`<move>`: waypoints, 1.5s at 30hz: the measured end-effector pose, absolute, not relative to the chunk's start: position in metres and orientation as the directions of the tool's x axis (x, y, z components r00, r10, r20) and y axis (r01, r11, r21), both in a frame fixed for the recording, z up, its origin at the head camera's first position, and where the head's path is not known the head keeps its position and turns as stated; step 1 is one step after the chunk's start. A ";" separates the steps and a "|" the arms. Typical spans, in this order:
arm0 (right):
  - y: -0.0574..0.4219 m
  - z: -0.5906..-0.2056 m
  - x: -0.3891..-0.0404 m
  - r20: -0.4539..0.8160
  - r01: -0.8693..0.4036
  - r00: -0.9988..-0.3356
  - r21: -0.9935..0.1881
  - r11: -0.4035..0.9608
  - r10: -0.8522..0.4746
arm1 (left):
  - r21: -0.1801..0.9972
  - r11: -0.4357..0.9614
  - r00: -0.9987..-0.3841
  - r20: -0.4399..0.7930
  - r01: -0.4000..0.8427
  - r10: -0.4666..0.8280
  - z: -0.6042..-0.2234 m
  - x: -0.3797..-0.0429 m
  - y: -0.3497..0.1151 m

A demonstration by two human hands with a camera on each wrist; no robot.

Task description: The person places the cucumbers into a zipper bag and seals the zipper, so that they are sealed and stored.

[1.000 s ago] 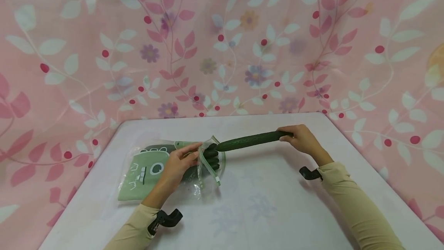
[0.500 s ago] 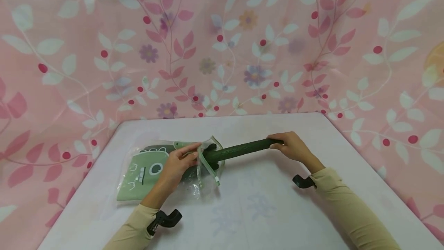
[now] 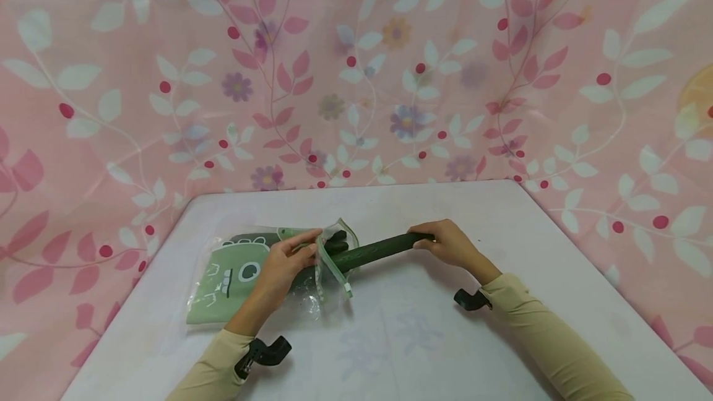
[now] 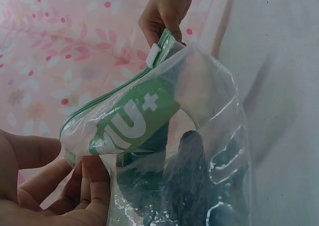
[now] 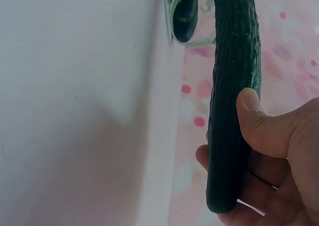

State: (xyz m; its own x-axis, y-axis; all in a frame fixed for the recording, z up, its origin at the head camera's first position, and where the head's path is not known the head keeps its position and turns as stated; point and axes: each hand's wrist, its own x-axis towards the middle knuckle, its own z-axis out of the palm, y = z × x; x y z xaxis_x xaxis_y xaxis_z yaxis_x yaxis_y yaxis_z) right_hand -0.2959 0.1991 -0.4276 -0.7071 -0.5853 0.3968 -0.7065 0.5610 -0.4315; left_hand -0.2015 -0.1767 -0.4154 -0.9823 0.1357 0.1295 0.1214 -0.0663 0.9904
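A clear zip bag with a green cartoon-face print lies on the white table, its mouth facing right. My left hand pinches the bag's edge at the mouth between thumb and fingers. Several dark cucumbers show inside. My right hand grips a long cucumber by its right end; the other end is inside the bag's opening. In the right wrist view the thumb lies along this cucumber, fingers behind it. The white slider sits at one end of the green zip in the left wrist view.
The white table reaches back to a pink floral cloth that hangs behind it and along both sides. Each wrist carries a black camera mount, such as the left mount.
My right hand has moved left and slightly down, and the cucumber's far end has passed from the bag's mouth into the bag. My left hand has stayed at the bag's edge.
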 end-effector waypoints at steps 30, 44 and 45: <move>0.129 -0.426 -0.272 0.424 -0.787 -0.617 -0.327 0.524 -0.663 | 0.991 -0.057 -0.980 0.129 0.121 0.151 -0.416 -0.199 -0.177; 0.107 -0.438 -0.265 0.428 -0.809 -0.588 -0.327 0.489 -0.686 | 0.988 -0.064 -0.975 0.149 0.140 0.165 -0.415 -0.200 -0.177; 0.108 -0.439 -0.266 0.422 -0.809 -0.587 -0.341 0.479 -0.691 | 0.988 -0.066 -0.975 0.151 0.142 0.165 -0.415 -0.200 -0.178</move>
State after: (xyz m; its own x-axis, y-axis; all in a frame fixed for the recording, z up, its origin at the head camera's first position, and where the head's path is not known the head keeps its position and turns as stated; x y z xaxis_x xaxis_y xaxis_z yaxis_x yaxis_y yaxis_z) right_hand -0.2657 0.1077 -0.4391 -0.5871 -0.6905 0.4225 -0.8088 0.4788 -0.3413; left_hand -0.1998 -0.1777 -0.4151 -0.9747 0.1649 0.1507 0.1416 -0.0662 0.9877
